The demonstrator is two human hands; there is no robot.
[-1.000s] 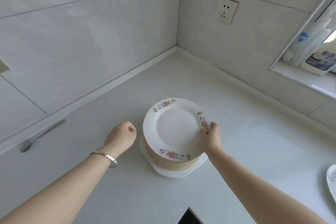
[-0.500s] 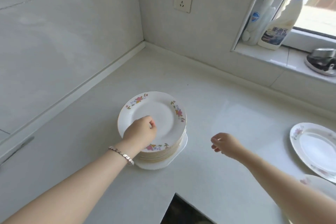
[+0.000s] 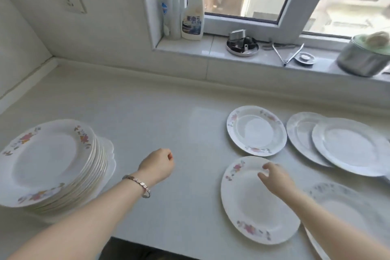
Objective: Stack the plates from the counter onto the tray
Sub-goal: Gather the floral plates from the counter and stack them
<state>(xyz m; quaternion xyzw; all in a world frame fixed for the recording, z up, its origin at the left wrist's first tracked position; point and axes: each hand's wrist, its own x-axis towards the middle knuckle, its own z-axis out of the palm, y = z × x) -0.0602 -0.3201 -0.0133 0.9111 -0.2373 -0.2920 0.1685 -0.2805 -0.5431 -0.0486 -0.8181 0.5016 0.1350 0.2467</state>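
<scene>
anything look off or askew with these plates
Nothing is broken or spilled. One oddity: at the far right the upper plate lies partly over the lower plate instead of flat on the counter. The stack on the tray looks tidy.

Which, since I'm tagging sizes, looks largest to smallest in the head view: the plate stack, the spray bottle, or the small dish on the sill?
1. plate stack, though nearness to the camera inflates it
2. spray bottle
3. small dish
</scene>
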